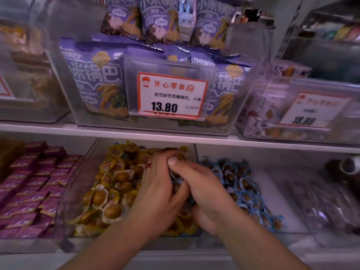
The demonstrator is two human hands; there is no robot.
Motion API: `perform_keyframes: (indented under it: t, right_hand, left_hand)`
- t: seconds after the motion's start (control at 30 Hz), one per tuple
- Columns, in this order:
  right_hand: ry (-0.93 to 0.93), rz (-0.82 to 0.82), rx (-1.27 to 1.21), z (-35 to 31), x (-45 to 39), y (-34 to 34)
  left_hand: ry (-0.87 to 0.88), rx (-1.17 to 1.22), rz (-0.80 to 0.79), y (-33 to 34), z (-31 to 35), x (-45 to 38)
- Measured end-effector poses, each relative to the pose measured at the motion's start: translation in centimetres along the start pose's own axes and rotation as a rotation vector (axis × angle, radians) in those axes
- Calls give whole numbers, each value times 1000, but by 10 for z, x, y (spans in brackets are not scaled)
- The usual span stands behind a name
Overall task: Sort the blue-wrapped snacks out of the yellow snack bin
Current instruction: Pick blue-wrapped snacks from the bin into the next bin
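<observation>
Both hands deep in the yellow snack bin on the lower shelf, pressed close together over its right half. Left hand, ring on 1 finger, curled down into the heap of yellow-wrapped snacks; right hand curled against it, thumb up and touching the left fingers. Between the 2 hands, a few blue-wrapped snacks partly seen, pinched among the curled fingers; cannot tell which hand has the firmer hold. Just right of the bin, beyond its clear wall, a pile of matching blue-wrapped pieces in the next bin. To the left, rows of purple packets. Directly above, the white shelf edge overhanging the back of the bin, bearing a clear tub of purple snack bags with a price tag reading 13.80. Another tagged tub to the right, blurred.
</observation>
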State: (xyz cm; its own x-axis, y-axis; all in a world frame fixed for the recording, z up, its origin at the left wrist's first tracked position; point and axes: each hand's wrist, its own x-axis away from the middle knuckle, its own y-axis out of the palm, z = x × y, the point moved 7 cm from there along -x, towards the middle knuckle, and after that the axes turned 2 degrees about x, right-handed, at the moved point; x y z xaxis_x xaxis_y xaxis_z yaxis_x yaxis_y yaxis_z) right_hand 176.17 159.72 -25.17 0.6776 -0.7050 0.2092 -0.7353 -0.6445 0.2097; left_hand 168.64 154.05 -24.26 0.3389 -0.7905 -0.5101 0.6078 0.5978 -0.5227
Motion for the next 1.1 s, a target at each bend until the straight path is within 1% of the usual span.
perform_keyframes:
  t: [0.07, 0.17, 0.3, 0.37, 0.43, 0.47, 0.53, 0.57, 0.63, 0.7, 0.73, 0.8, 0.9, 0.97, 1.03, 1.1]
  right_hand:
    - [-37, 43, -4, -4, 7, -18]
    - [-60, 56, -35, -6, 12, -34]
    - [-65, 110, -101, -11, 3, -54]
    - [-76, 216, -143, -14, -7, -78]
    - [-135, 351, -137, -19, -19, -112]
    - [-168, 415, -95, -23, -24, -129]
    - [-177, 505, 90, -26, -37, -157]
    - [-148, 530, 232, -25, -43, -169]
    - [-85, 514, 535, -21, -55, -180]
    - [-82, 503, 770, -19, -61, -183]
    - [-105, 526, 849, -19, -62, -182]
    - [-236, 561, 920, -25, -59, -174]
    - [-502, 492, 876, -36, -42, -136]
    - [-662, 376, 934, -43, -27, -96]
    - [-771, 191, 1134, -44, -17, -51]
    - [-760, 25, 1442, -34, -16, -14]
  left_hand:
    - [20, 79, -58, 11, 7, -1]
    - [-8, 202, -111, 22, 14, -5]
    - [-9, 196, -104, 23, 9, -12]
    - [-32, 150, -94, 19, 2, -14]
    - [-83, 89, -73, 14, -11, -16]
    - [-101, 53, -59, 12, -19, -18]
    - [-98, -92, -62, 6, -37, -22]
    - [-96, -190, -93, 5, -46, -23]
    - [-103, -344, -200, 7, -67, -22]
    - [-105, -386, -321, 12, -80, -18]
    - [-103, -389, -365, 13, -83, -17]
    - [-97, -425, -408, 10, -87, -18]
    - [-114, -519, -433, 2, -92, -21]
    - [-122, -546, -457, 1, -91, -22]
    - [-113, -571, -451, -2, -89, -24]
    - [-85, -617, -453, -6, -88, -24]
